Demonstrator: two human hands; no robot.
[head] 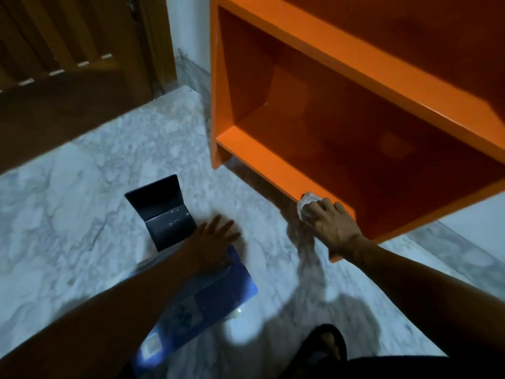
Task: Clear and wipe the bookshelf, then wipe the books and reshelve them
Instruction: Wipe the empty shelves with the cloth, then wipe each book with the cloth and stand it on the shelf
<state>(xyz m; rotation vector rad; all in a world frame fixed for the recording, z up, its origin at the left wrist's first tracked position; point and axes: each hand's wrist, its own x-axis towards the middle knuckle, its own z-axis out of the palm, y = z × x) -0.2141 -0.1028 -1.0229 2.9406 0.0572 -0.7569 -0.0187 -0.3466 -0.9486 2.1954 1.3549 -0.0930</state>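
The orange bookshelf stands at the right, and its visible compartments hold no books. My right hand grips a white cloth against the front edge of the bottom shelf board. My left hand hovers with straight fingers over the marble floor, above a blue book lying flat. A dark navy book lies beyond it on the floor, its cover partly lifted.
A brown wooden door closes off the upper left. Grey-white marble floor spreads between the door and the shelf. My foot in a dark sandal shows at the bottom.
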